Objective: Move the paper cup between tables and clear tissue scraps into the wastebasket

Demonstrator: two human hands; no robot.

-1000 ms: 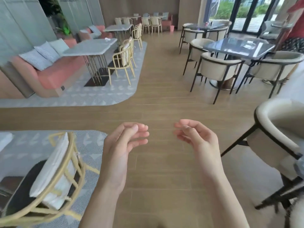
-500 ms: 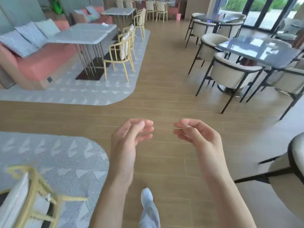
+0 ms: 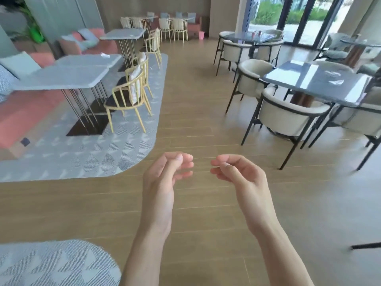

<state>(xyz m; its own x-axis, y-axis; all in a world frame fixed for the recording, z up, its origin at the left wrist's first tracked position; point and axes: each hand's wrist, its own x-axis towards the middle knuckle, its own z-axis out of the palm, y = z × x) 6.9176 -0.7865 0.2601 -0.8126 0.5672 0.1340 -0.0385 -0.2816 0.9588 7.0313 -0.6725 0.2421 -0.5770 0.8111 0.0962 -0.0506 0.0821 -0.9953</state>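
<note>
Our left hand [image 3: 162, 178] and right hand [image 3: 241, 172] hang loosely curled, fingers holding nothing. No paper cup shows; a crumpled white tissue scrap [image 3: 105, 55] lies on the far grey stone bench [image 3: 88, 59]. We risk overlooking it.

Two hands, left [image 3: 162, 178] and right [image 3: 239, 174], are held side by side above the floor [image 3: 195, 124]. A rug [image 3: 115, 149] carrying tables [image 3: 61, 77] and chairs [image 3: 127, 96] is laid at left; a table [image 3: 315, 81] ringed by armchairs [image 3: 288, 116] is placed at right. A wastebasket [image 3: 201, 35] is set by the far wall.
</note>
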